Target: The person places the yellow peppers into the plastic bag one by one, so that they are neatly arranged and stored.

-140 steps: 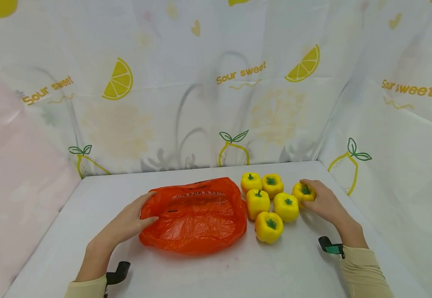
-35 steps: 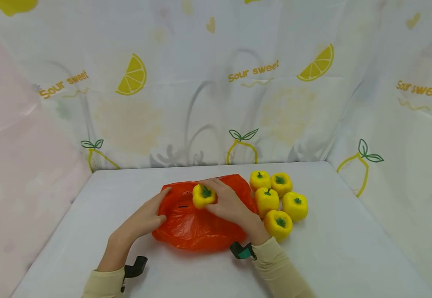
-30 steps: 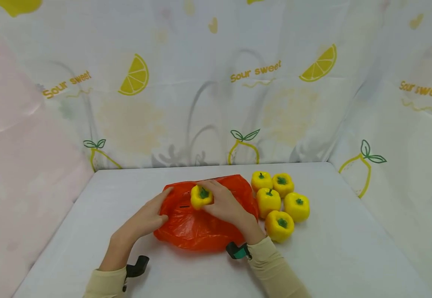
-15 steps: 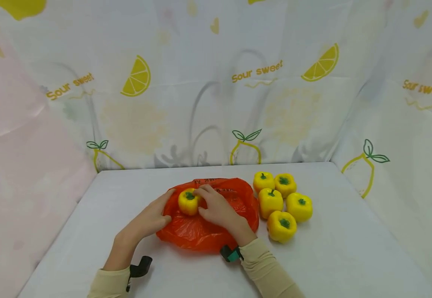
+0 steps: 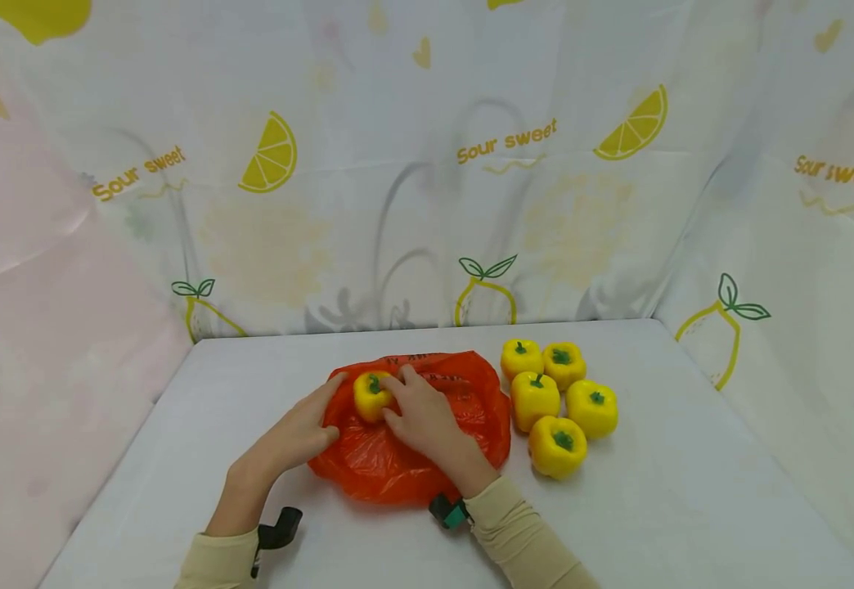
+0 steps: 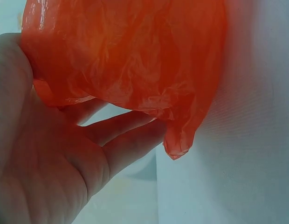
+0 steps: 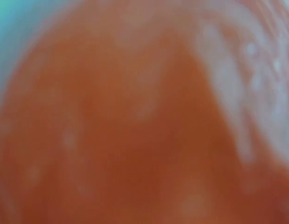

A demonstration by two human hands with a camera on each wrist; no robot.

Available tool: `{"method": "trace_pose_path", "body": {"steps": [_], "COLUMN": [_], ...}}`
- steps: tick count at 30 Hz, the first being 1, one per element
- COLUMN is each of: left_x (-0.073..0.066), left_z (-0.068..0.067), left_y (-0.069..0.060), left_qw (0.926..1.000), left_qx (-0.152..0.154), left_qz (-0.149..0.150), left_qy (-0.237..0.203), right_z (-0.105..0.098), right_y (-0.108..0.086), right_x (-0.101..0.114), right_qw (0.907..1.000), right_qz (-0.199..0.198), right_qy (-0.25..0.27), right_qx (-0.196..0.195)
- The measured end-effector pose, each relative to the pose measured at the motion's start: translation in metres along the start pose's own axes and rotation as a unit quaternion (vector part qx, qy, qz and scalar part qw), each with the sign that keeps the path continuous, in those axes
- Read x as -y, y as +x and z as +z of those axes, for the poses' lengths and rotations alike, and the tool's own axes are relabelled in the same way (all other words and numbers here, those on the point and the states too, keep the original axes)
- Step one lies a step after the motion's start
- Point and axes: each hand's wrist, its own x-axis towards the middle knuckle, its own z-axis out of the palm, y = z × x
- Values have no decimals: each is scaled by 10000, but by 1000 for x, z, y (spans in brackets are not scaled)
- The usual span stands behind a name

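The red plastic bag (image 5: 427, 458) lies on the table with a yellow pepper (image 5: 370, 397) at its left part, green stem up. My left hand (image 5: 290, 433) holds the bag's left edge; in the left wrist view this hand (image 6: 51, 154) has its fingers behind the red film (image 6: 135, 51). Beside the pepper's right side is my right hand (image 5: 423, 417), fingers slightly bent and spread, fingertips touching it but not wrapped round it. Blurred red film (image 7: 135, 140) fills most of the right wrist view, where no hand shows.
Several yellow peppers (image 5: 534, 401) stand grouped just right of the bag on the white table (image 5: 677, 491). Printed cloth (image 5: 368, 164) hangs behind and at both sides. A black device is on each wrist.
The right hand carried a pepper from the right side leftward over the bag, lowered it there and loosened its grip. The left hand stays at the bag's edge.
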Motion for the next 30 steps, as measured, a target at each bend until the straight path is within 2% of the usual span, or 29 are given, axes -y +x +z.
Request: {"method": "trace_pose_path", "body": {"steps": [5,8,14,19,24,30], "left_x": [1,1,0,-1,0,2], "left_z": [1,0,-1,-2,-2,-1], "left_y": [-1,-1,-3,-3,-2,-1], "left_qw": [10000,9999,10000,10000,10000,10000], "left_qx": [-7,-10,2,42,56,65], "left_qz": [67,97,85,26,-48,33], "left_qy": [-47,-47,17,38,-34,-31], "right_z": [1,-1,-17,-36,-57,-75], "right_y": [0,-1,-3,-5,-7,-10], "right_x": [-1,-5,-12,-20,-29,-44], "right_qw": [9999,9999,9980,9954,9948,9929], "right_qz": [-1,-86,92,265,330,359], "right_qy": [-104,48,524,870,966,1063], "right_qx": [41,88,332,302,69,-399]}}
